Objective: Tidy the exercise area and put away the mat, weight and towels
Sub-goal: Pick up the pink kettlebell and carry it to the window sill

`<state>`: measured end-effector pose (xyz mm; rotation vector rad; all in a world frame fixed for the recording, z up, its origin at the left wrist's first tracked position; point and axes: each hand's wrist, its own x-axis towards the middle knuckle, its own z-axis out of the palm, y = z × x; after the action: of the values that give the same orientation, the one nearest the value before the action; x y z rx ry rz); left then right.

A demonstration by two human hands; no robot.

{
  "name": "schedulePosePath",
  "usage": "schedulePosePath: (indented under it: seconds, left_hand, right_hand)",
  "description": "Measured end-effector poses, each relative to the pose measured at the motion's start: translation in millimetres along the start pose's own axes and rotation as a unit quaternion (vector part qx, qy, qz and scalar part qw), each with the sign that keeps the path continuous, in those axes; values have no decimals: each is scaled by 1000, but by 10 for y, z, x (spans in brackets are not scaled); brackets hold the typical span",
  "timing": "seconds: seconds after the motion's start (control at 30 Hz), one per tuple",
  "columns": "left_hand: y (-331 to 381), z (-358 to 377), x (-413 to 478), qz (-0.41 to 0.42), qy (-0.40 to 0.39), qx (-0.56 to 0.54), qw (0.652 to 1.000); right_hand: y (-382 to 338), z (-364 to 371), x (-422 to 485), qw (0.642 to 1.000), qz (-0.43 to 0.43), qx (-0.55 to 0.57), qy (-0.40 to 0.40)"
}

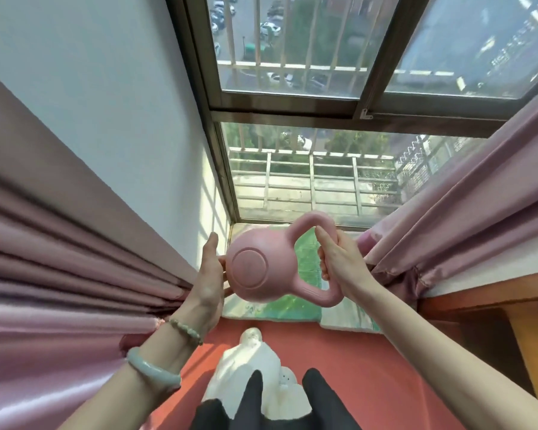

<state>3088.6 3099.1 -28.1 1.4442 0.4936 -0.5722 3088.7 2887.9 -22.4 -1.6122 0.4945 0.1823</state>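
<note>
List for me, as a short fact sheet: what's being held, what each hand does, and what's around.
held: pink kettlebell, tipped sideways, base toward the camera
right hand: grips its handle
left hand: supports its round body
below: white towel on red mat
sides: pink curtains
ahead: window

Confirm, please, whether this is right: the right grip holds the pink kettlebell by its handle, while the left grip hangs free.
Not quite: the left grip is not free; it rests against the round body of the pink kettlebell, supporting it. The right grip does hold the handle, as the head view shows.
</note>
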Motion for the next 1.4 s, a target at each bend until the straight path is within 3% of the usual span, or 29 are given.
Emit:
schedulePosePath:
  seconds: [0.43, 0.7, 1.07, 1.3, 1.4]
  left_hand:
    - [-273, 126, 1492, -109, -11, -98, 989]
    - [-1431, 64, 2959, -167, -22, -150, 974]
    - [-3057, -247, 5114, -204, 10, -236, 950]
    - [-3601, -289, 6314, -193, -22, -313, 930]
    - [-3633, -162, 6635, -172, -20, -290, 941]
  right_hand:
    - [415, 92, 1391, 990, -52, -122, -47]
    - [1656, 304, 2563, 957, -89, -265, -70]
    - [3534, 969, 4151, 923, -124, -341, -128]
    - [4230, 1219, 5011, 913, -130, -373, -105]
    - [4331, 1285, 5292, 901, -138, -395, -115]
